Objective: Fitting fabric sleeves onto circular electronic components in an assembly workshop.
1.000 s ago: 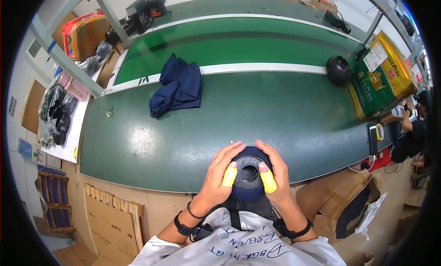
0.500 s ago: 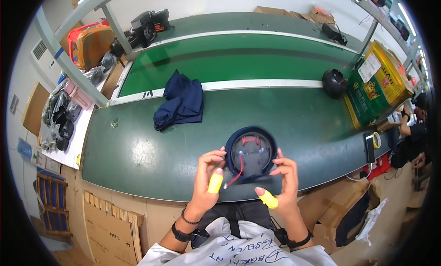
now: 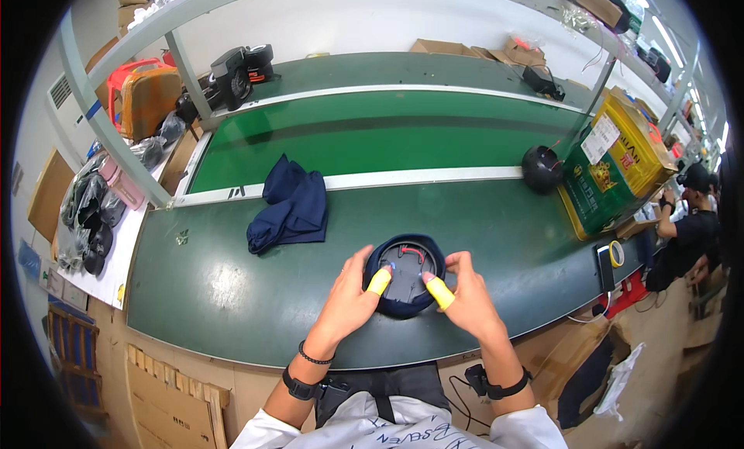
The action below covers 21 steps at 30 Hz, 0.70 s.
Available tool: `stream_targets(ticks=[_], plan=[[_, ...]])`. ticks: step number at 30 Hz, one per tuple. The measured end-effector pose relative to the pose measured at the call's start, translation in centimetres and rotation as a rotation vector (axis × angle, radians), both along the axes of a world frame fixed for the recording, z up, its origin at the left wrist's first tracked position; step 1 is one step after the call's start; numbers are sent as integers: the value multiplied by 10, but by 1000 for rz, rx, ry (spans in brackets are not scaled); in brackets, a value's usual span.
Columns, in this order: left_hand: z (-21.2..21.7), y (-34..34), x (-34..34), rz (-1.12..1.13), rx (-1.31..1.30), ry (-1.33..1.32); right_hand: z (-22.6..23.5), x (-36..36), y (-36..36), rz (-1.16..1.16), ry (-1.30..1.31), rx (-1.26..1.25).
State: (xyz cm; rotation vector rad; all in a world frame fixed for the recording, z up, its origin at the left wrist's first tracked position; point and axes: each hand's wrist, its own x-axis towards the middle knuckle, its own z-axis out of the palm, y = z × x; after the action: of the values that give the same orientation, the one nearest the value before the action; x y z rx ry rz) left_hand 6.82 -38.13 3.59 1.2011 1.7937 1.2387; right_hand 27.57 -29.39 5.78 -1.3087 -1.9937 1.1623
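A round dark plastic shell [image 3: 404, 288] with a navy fabric rim lies at the near part of the green bench, its hollow side up. A red wire [image 3: 412, 250] curls inside it, near the far side. From the left, my left hand [image 3: 350, 300] grips the rim, yellow-wrapped thumb over the inner edge and fingers outside. My right hand [image 3: 470, 300] does the same on the opposite side, its thumb also wrapped in yellow. The fingertips under the rim are hidden.
Crumpled navy cloth [image 3: 291, 207] lies to the left beyond the shell. At the right stand a black ball-shaped part [image 3: 542, 170] and a large yellow-green tin [image 3: 616, 174]. A phone [image 3: 605, 269] and tape roll [image 3: 616, 253] sit by the right edge. Another person [image 3: 690, 228] works far right.
My thumbs have come down onto the inside of the rim, and both hands have closed on the shell. The red wire no longer trails over the near side. The whole view has shifted.
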Motion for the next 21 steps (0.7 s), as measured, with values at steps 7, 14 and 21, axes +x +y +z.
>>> stream_targets(ticks=[7,14,21], plan=[[-1,39,2,8,224,271,-3,-14,38,57,-50,279],[5,211,-49,95,92,-340,-10,28,199,-306,53,567],[-37,369,-80,422,91,13,-36,133,326,-653,-413,586]])
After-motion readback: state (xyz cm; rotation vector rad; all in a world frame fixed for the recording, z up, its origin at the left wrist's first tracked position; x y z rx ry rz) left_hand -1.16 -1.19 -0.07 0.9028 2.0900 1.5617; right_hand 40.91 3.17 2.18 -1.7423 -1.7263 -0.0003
